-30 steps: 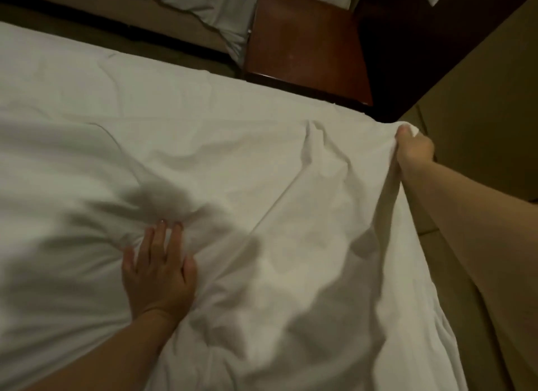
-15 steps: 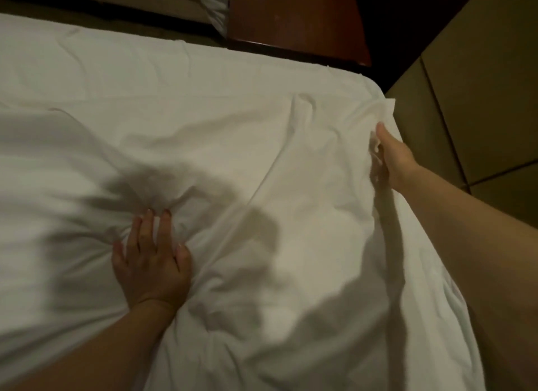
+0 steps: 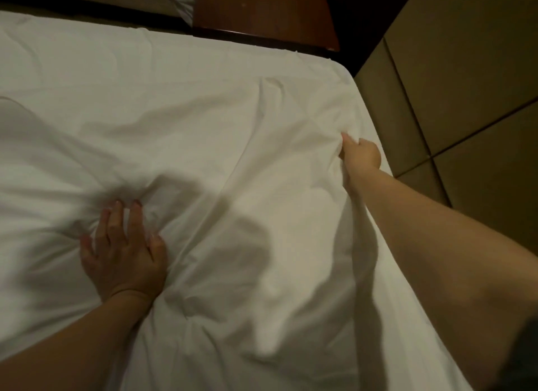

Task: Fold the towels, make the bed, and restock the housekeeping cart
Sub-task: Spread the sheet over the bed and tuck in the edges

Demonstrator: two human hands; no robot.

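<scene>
The white sheet [image 3: 203, 114] covers the whole bed, and both hands are on it. The left hand [image 3: 125, 253] lies palm down near the middle, fingers [image 3: 135, 218] straight and spread, pressing the cloth flat; creases fan out from under it. The right hand [image 3: 361, 157] is well apart from it, close to the bed's right edge and just short of the rounded far corner, fist curled round a raised fold of the sheet. Its fingertips are buried in that fold, so only the thumb and knuckles show. A broad shadow dims the cloth between the hands. Beyond the far edge stand a dark reddish wooden nightstand [image 3: 262, 9] and tan wall panels [image 3: 465, 84], both cut off by the frame.
</scene>
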